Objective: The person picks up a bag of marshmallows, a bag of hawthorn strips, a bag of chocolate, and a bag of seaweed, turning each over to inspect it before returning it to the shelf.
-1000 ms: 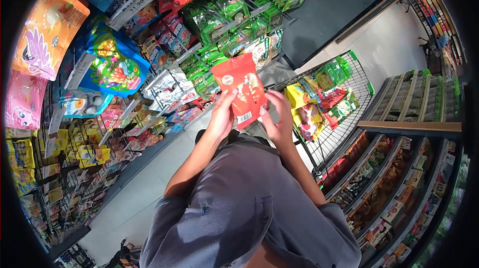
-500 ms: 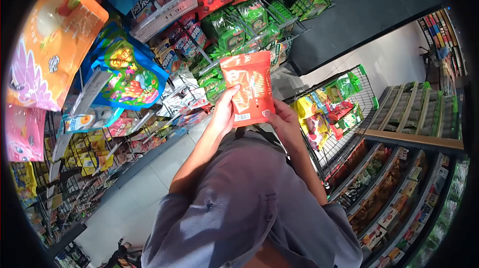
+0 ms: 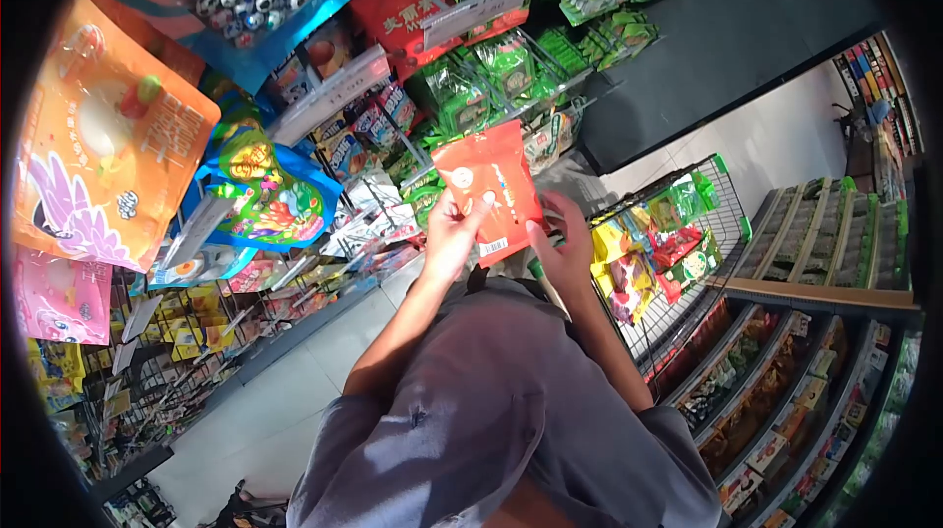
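A red snack bag with white print and a barcode near its lower edge is held up in front of my body. My left hand grips its lower left side, thumb lying across the front. The bag leans to the left. At its right edge is my right hand, fingers apart and the thumb tip right beside the bag. Behind the bag hang green snack packs on display hooks.
To the right stands a wire shopping cart holding several colorful packs. Hanging candy bags, including an orange bag and a blue-green bag, fill the left. Stocked shelves line the right side beyond the cart.
The bag has tilted left and turned slightly. My right hand has loosened from its lower right corner and its fingers have spread. The view has shifted a little.
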